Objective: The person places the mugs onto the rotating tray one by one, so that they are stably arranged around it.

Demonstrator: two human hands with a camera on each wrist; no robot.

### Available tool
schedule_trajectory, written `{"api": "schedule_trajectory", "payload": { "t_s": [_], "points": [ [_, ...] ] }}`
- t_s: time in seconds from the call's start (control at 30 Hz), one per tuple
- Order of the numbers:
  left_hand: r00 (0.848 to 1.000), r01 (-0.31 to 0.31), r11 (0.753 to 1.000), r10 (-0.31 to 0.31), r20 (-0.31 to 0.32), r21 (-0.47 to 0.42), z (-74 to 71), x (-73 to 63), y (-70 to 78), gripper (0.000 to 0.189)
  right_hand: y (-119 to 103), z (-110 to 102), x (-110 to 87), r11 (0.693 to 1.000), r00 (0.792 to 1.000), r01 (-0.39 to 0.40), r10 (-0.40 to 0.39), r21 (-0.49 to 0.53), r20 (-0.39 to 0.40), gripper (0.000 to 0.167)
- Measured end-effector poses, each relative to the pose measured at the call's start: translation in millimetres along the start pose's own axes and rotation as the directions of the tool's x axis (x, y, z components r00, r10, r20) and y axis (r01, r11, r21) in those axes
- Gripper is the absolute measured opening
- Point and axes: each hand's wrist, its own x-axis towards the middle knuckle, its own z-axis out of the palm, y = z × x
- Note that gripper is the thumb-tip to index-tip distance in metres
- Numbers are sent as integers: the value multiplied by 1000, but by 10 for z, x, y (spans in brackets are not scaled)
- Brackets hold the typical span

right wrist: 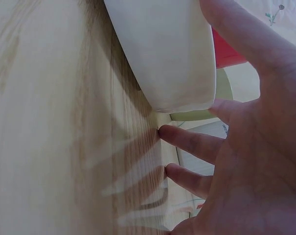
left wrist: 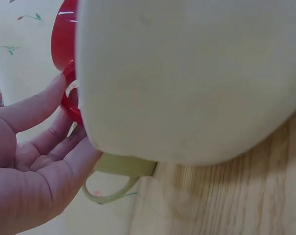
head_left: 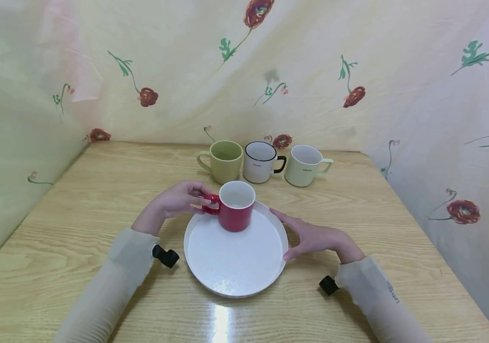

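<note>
A red mug [head_left: 234,218] with a white inside stands at the back left of a round white tray [head_left: 236,267]. Its red handle points left, where my left hand [head_left: 180,197] pinches it between thumb and fingers. The left wrist view shows the thumb on the red handle [left wrist: 69,100], while the tray's side wall [left wrist: 187,88] covers much of the mug. At the tray's right edge is my right hand [head_left: 313,236], fingers spread, thumb at the rim. In the right wrist view the fingers reach out beside the tray wall [right wrist: 170,54].
Behind the tray, three mugs stand in a row: an olive-green one [head_left: 226,164], a white one with black rim and handle [head_left: 258,169], and a pale green one [head_left: 301,169]. A flowered curtain [head_left: 184,71] borders the wooden table [head_left: 77,209] at the back and sides.
</note>
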Motion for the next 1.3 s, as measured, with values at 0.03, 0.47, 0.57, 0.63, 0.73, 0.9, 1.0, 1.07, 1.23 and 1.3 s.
{"api": "schedule_trajectory", "payload": {
  "t_s": [0.03, 0.47, 0.57, 0.63, 0.73, 0.9, 1.0, 1.07, 1.23, 1.3],
  "points": [
    [1000, 4, 1000, -4, -3, 17, 0, -4, 3, 24, -2, 1, -1, 1000, 1000, 2, -2, 1, 1, 116],
    [1000, -4, 999, 5, -30, 39, 17, 28, -25, 27, 8, 12, -29, 1000, 1000, -19, 19, -11, 1, 116],
    [999, -13, 999, 14, -31, 32, 25, 61, -46, 28, 28, 10, -39, 999, 999, -37, 37, -12, 0, 116],
    [999, -17, 999, 18, -35, 30, 29, 80, -56, 30, 46, 7, -40, 999, 999, -44, 44, -18, -1, 116],
    [999, -17, 999, 19, -46, 28, 33, 98, -70, 35, 59, 3, -35, 999, 999, -45, 45, -25, 0, 116],
    [997, -3, 1000, 5, -81, 21, 40, 110, -81, 39, 46, 3, -21, 1000, 1000, -25, 25, -12, 2, 116],
    [995, 3, 1000, -2, -97, 12, 41, 112, -79, 42, 36, 2, -13, 1000, 1000, -18, 18, -3, 6, 116],
    [995, 4, 1000, -3, -97, 12, 38, 110, -74, 43, 31, -1, -8, 1000, 1000, -22, 22, -2, 7, 116],
    [996, 12, 1000, -11, -84, 6, 24, 83, -45, 46, 18, -12, 7, 999, 999, -36, 36, -4, 10, 116],
    [997, 17, 1000, -17, -79, 0, 22, 69, -33, 46, 11, -11, 9, 999, 999, -38, 38, 1, 11, 116]
  ]
}}
